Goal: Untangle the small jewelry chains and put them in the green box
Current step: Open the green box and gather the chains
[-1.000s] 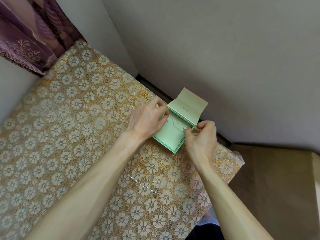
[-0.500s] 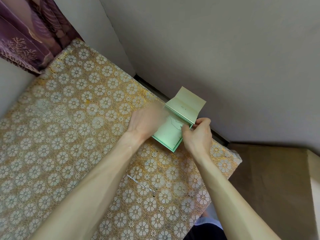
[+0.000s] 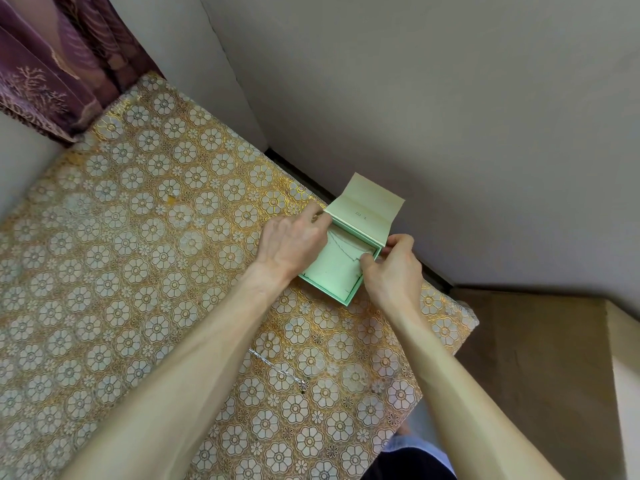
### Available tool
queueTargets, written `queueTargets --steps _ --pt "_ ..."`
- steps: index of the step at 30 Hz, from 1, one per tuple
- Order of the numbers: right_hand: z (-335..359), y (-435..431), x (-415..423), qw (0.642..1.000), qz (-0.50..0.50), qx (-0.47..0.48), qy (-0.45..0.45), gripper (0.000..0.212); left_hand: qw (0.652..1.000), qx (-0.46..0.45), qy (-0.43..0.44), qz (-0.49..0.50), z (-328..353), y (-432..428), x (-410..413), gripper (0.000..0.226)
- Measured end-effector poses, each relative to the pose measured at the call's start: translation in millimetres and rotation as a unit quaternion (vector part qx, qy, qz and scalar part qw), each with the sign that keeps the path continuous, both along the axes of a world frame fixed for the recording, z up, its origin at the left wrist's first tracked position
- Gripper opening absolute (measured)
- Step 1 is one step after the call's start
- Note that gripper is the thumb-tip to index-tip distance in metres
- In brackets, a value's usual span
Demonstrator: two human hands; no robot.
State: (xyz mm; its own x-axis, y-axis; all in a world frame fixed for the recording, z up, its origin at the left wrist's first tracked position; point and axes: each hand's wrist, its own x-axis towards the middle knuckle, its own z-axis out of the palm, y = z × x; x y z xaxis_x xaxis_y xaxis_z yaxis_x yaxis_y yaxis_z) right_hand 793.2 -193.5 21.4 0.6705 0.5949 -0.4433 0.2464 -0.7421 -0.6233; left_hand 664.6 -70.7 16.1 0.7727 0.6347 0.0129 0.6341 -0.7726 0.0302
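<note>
We look down past a plain grey wall (image 3: 415, 98) that fills the upper right, and below it a desk (image 3: 446, 327) draped in a glossy gold cloth (image 3: 121, 254) embossed with rows of pale round flowers. The cloth hangs over the desk's right edge above a brown floor (image 3: 536, 358). A purple curtain (image 3: 52, 64) with a branching pattern hangs in folds at the far left corner. Both bare forearms reach in from the bottom edge and meet at the desk's far right side, close to the wall. There sits the green box (image 3: 325, 293), square, shallow and made of pale mint card. Its lid (image 3: 367, 206) is folded back and stands up towards the wall, and a flat pale pad lies inside. The left hand (image 3: 291, 247) lies palm down over the box's left wall, its fingers curled round that edge and hiding it, so it grips the box. The right hand (image 3: 391, 268) is at the box's right corner, thumb and forefinger drawn narrow in a pinch just where the thin chain (image 3: 341, 242) ends. The chain is too fine for us to be sure, but it looks held there. It lies inside the box, a hair-thin dark line curving across the pad from the left hand's fingers to the right thumb. Nearer to us, between the two forearms, a silver chain (image 3: 277, 367) lies stretched out on the cloth, well apart from the box, with a small dark piece at its right end.
</note>
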Motion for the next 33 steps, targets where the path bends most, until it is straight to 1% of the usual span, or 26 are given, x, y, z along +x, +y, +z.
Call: queueTargets --steps 2,5,10,12,17,21,24,27,29,33 --pt "0 0 -1 1.0 -0.004 0.001 0.001 0.034 0.999 -0.044 -0.004 0.0 2 0 -4 0.012" --pt "-2 0 -1 1.0 -0.008 0.011 0.004 0.033 0.996 -0.084 0.003 -0.035 4 3 -13 0.029" --pt "-3 -1 -3 1.0 -0.007 0.022 -0.001 0.033 0.991 -0.106 0.054 -0.064 13 7 -12 0.037" --pt "-3 0 -3 1.0 -0.007 0.021 0.0 0.034 0.991 -0.109 0.053 -0.061 15 7 -9 0.036" --pt "-1 0 -2 1.0 -0.005 0.014 0.001 0.035 0.996 -0.056 0.053 -0.051 6 3 -9 0.031" --pt "0 0 -2 1.0 -0.001 0.01 0.001 0.036 0.998 -0.016 0.055 -0.032 -2 1 -8 0.016" --pt "2 -1 -3 1.0 0.0 0.007 0.003 0.037 0.997 -0.025 0.065 -0.012 -6 0 -7 0.012" --pt "3 -1 -2 1.0 0.003 0.01 0.007 0.036 0.996 -0.059 0.065 0.008 -2 0 -6 0.004" --pt "4 -1 -1 1.0 0.004 0.01 0.006 0.036 0.995 -0.071 0.064 0.018 0 1 -4 0.007" --pt "3 -1 -1 1.0 0.01 0.003 0.008 0.036 0.993 -0.068 0.096 0.018 10 -2 -3 0.017"
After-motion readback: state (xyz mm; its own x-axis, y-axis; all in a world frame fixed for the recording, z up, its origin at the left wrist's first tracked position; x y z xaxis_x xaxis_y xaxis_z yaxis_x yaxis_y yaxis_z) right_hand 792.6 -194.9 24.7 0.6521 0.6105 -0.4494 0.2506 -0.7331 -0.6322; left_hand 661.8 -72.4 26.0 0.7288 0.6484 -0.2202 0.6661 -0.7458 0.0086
